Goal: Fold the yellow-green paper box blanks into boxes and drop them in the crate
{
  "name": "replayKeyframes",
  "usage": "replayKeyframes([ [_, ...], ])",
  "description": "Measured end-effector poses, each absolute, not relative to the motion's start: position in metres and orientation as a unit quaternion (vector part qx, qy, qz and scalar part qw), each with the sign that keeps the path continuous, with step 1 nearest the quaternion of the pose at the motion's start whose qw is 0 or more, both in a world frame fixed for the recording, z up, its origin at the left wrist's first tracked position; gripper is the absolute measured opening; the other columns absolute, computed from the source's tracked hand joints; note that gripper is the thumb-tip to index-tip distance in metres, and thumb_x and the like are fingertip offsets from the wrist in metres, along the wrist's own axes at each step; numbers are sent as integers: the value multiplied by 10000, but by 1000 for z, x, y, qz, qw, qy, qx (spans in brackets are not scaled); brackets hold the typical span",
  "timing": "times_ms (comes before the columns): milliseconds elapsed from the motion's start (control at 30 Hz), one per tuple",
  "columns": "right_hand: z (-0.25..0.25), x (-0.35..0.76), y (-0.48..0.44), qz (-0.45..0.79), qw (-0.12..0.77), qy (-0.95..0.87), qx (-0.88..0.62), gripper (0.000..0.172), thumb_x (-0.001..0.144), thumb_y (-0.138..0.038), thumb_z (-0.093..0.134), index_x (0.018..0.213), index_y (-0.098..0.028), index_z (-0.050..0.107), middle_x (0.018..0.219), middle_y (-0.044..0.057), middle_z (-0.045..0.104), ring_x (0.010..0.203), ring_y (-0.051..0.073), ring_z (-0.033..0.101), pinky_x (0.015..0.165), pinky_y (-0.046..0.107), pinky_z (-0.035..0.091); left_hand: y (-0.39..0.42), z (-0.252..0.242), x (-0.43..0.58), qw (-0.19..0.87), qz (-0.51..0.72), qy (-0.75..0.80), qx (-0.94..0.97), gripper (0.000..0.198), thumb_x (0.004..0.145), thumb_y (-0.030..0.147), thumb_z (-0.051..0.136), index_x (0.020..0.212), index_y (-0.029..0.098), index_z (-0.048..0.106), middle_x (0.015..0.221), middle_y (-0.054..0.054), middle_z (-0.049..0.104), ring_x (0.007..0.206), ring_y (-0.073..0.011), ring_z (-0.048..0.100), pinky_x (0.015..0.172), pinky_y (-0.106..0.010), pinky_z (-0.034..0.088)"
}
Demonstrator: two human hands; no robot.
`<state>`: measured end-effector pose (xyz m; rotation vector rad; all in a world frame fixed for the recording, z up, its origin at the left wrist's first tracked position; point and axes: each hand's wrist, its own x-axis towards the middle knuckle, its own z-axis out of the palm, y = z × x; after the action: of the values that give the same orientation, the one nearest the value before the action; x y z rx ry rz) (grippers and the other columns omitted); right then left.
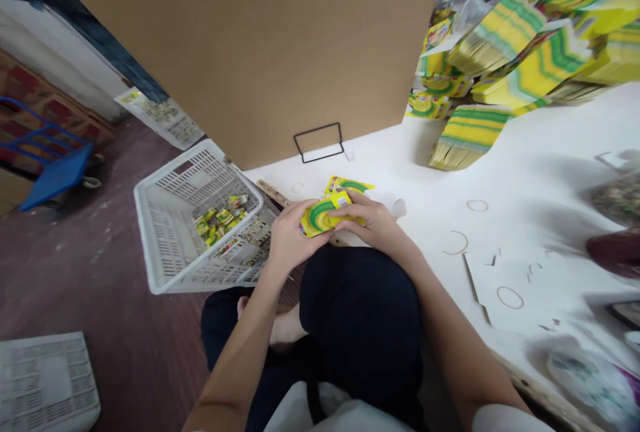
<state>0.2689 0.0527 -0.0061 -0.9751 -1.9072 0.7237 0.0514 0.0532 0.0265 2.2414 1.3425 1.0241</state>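
The left hand (289,233) and right hand (376,220) are gripping one pack (315,217) between them, probably for steadiness, while the crate (161,235) is standing alongside, seemingly for easy reach.

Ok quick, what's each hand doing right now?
Left hand: holding one end of a yellow-green packet.
Right hand: holding the same packet's other end.

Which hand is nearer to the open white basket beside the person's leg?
Left. The left hand is close beside the basket; the right hand is farther off, toward the other end of the yellow pack both touch.
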Motion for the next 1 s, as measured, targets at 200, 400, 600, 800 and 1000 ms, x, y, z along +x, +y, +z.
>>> replayKeyframes([
  [200, -1, 263, 50, 325, 443, -718, -427, 715, 920, -595, 620, 1497, -207, 449, 1489, 175, 540, 1351, 316, 560, 1120, 489, 486, 47, 9, 64, 119, 362, 491, 783, 516, 746, 358, 816, 1201, 197, 633, 1126, -79, 728, 1058, -253, 684, 962, -402, 547],
  [400, -18, 272, 57, 186, 440, -628, -615, 580, 918, -575, 614, 1326, -163, 589, 1244, 191, 634, 1133, 338, 604, 1018, 544, 492, 80, 22, 3, -30, 438, 630, 641, 873, 712, 536, 857, 1391, 129, 488, 1426, -195, 557, 1332, -399, 514, 1139, -615, 382],
  [600, -43, 281, 65, 105, 396, -618, -671, 434, 918, -640, 581, 869, -223, 694, 928, 152, 564, 1046, 367, 532, 926, 609, 440, 91, 10, -27, -44, 427, 650, 628, 1015, 725, 481, 833, 1506, 61, 339, 1547, -264, 417, 1457, -404, 385, 1226, -584, 286],
  [800, -6, 271, 64, 160, 200, -617, -744, 265, 954, -410, 627, 1069, -172, 644, 1165, 220, 611, 1140, 398, 549, 944, 566, 434, 69, -25, 17, 106, 366, 577, 722, 653, 842, 450, 713, 1394, 168, 507, 1386, -178, 599, 1309, -331, 560, 1103, -524, 472],
  [1000, 19, 263, 61, 134, 140, -631, -751, 237, 920, -261, 658, 1112, -149, 576, 1112, 143, 696, 1028, 283, 648, 852, 394, 498, 71, -20, 29, 215, 346, 589, 698, 541, 683, 663, 702, 1103, 322, 677, 1148, -36, 746, 1010, -394, 715, 955, -659, 565],
])
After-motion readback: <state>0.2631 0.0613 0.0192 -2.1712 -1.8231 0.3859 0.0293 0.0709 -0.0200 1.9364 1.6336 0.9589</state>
